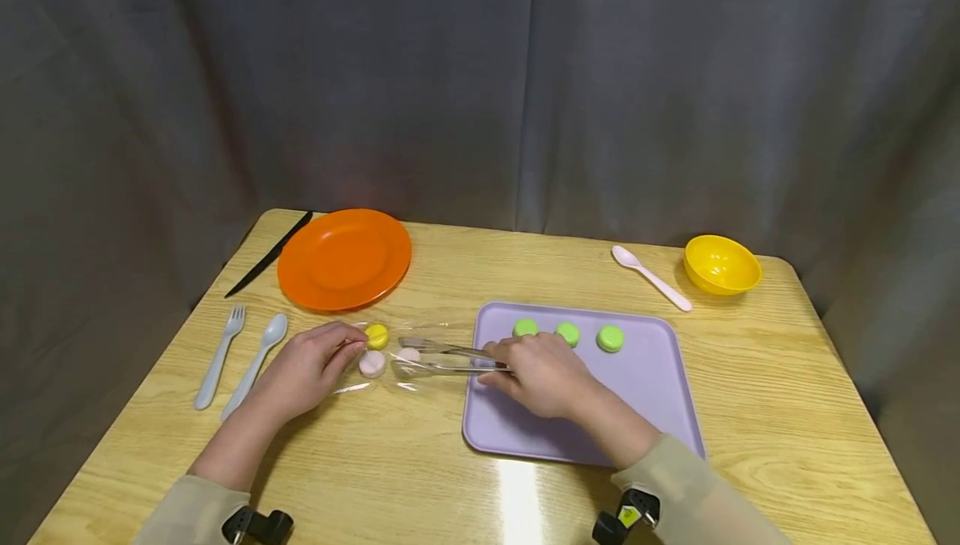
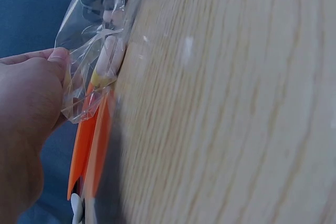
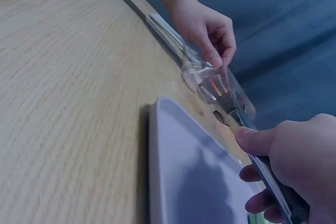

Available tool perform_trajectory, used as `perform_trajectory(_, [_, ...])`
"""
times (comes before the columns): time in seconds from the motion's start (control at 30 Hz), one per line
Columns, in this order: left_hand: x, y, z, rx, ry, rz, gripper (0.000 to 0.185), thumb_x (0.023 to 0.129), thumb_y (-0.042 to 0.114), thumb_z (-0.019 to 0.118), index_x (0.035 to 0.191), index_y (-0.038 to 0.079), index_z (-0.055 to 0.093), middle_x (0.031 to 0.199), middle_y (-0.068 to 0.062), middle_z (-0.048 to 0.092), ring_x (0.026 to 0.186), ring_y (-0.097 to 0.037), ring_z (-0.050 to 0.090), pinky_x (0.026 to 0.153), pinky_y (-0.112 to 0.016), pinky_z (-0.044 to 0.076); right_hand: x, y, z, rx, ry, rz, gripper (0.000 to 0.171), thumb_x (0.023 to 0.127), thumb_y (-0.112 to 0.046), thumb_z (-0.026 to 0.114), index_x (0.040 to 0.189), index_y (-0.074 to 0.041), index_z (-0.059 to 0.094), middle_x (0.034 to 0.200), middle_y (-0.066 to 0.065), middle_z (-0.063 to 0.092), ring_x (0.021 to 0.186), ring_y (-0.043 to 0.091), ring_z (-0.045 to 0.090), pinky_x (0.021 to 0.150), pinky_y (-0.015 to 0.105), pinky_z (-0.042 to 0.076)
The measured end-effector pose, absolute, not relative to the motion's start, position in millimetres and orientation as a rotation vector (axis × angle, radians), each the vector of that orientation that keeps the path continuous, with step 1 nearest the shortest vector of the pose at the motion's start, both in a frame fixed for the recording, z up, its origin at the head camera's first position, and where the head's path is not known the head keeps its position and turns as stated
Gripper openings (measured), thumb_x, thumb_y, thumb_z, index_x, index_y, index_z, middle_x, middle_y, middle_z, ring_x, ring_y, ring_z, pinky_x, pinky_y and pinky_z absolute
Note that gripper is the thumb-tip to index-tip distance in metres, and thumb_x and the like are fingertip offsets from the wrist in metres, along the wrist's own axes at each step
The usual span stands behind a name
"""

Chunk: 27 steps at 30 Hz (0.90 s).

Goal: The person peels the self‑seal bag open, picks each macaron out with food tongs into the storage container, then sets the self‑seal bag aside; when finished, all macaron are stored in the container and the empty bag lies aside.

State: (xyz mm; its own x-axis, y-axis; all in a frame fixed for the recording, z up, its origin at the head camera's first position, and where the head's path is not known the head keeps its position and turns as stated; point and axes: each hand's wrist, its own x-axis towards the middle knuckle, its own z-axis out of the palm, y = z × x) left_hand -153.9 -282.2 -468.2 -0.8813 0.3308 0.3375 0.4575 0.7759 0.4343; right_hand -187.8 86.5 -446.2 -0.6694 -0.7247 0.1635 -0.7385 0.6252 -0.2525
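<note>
My left hand point(image 1: 307, 368) pinches the closed end of a clear plastic bag point(image 2: 81, 40) between thumb and fingers. Inside the bag are a yellow macaron point(image 1: 377, 336) and a pale pink macaron point(image 1: 372, 363), close to the left fingertips. In my right hand point(image 1: 542, 372) is a pair of metal tongs point(image 1: 453, 350), reaching left into the bag's mouth. The tong tips lie either side of a second pale macaron point(image 1: 408, 355). Beneath the right hand is a lilac tray point(image 1: 645, 399), with green macarons point(image 1: 610, 338) in a row along its far side.
An orange plate point(image 1: 345, 257) with a black knife point(image 1: 268, 255) beside it stands at the back left. A pale fork point(image 1: 221, 357) and a pale spoon point(image 1: 257, 364) lie left of the left hand. At the back right are a pink spoon point(image 1: 651, 277) and a yellow bowl point(image 1: 722, 266).
</note>
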Motion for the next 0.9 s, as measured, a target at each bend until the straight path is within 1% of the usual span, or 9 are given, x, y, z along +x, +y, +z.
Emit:
perform_trajectory(0.1, [-153.2,-283.1,-469.1,-0.614,-2.727,-0.764,0.009,0.103,0.015,0.073,0.112,0.014,0.076,0.11,0.004,0.075,0.102,-0.02,0.072,0.09,-0.046,0.061,-186.4,96.1,-443.0,1.234,-2.787,0.465,0.034,0.101,-0.045,0.073,0.122,-0.018,0.077,0.101,-0.006,0.076,0.069,0.012,0.063,0.058,0.038,0.051])
perform_trajectory(0.23, [-153.8,-283.5,-470.7,-0.626,-2.718,-0.771,0.009,0.103,0.014,0.073,0.112,0.014,0.076,0.11,0.004,0.075,0.102,-0.019,0.072,0.089,-0.046,0.061,-183.7,113.7,-437.3,1.183,-2.792,0.456,0.036,0.1,-0.044,0.074,0.123,-0.017,0.078,0.109,-0.004,0.078,0.074,0.017,0.068,0.057,0.039,0.051])
perform_trajectory(0.3, [-154.3,-283.6,-471.4,-0.635,-2.712,-0.771,0.009,0.103,0.014,0.073,0.111,0.014,0.076,0.109,0.005,0.075,0.101,-0.019,0.072,0.089,-0.046,0.061,-181.4,123.8,-434.9,1.15,-2.801,0.449,0.04,0.099,-0.044,0.075,0.127,-0.016,0.078,0.111,-0.003,0.078,0.076,0.017,0.068,0.059,0.039,0.052])
perform_trajectory(0.4, [-154.0,-283.8,-471.6,-0.635,-2.713,-0.771,0.009,0.103,0.013,0.073,0.111,0.014,0.076,0.109,0.004,0.075,0.101,-0.019,0.072,0.088,-0.046,0.061,-177.8,140.1,-433.7,1.1,-2.818,0.443,0.031,0.098,-0.045,0.076,0.118,-0.02,0.079,0.092,-0.009,0.074,0.067,0.011,0.059,0.056,0.037,0.047])
perform_trajectory(0.53, [-153.9,-284.2,-471.4,-0.633,-2.718,-0.766,0.009,0.102,0.013,0.073,0.111,0.013,0.076,0.109,0.004,0.075,0.1,-0.019,0.073,0.088,-0.046,0.061,-172.2,161.7,-431.5,1.04,-2.825,0.452,0.026,0.097,-0.044,0.078,0.113,-0.022,0.078,0.08,-0.015,0.063,0.062,0.008,0.05,0.053,0.036,0.044])
perform_trajectory(0.6, [-154.1,-283.9,-470.9,-0.639,-2.714,-0.765,0.009,0.102,0.012,0.073,0.111,0.013,0.076,0.108,0.003,0.075,0.1,-0.019,0.073,0.088,-0.046,0.061,-168.6,172.3,-429.3,1.015,-2.815,0.466,0.029,0.096,-0.042,0.08,0.116,-0.02,0.079,0.08,-0.015,0.064,0.061,0.007,0.051,0.052,0.035,0.043])
perform_trajectory(0.7, [-154.2,-283.5,-470.4,-0.643,-2.709,-0.766,0.009,0.102,0.013,0.074,0.111,0.012,0.076,0.108,0.003,0.075,0.1,-0.019,0.073,0.088,-0.046,0.062,-164.2,187.0,-426.3,0.992,-2.798,0.482,0.016,0.095,-0.039,0.081,0.099,-0.024,0.075,0.072,-0.018,0.055,0.058,0.006,0.046,0.05,0.031,0.039])
perform_trajectory(0.8, [-154.9,-283.7,-471.0,-0.642,-2.715,-0.763,0.009,0.102,0.012,0.073,0.111,0.012,0.076,0.109,0.003,0.075,0.1,-0.02,0.073,0.088,-0.046,0.061,-159.8,200.0,-424.5,0.98,-2.79,0.481,0.02,0.095,-0.037,0.082,0.089,-0.028,0.065,0.069,-0.02,0.05,0.057,0.005,0.045,0.05,0.029,0.037])
perform_trajectory(0.9, [-155.4,-283.7,-471.5,-0.641,-2.723,-0.755,0.01,0.103,0.012,0.073,0.112,0.012,0.076,0.109,0.002,0.075,0.101,-0.02,0.073,0.089,-0.047,0.061,-154.5,211.1,-423.7,0.96,-2.794,0.471,0.016,0.095,-0.037,0.082,0.096,-0.025,0.072,0.072,-0.021,0.055,0.059,0.003,0.046,0.05,0.028,0.038])
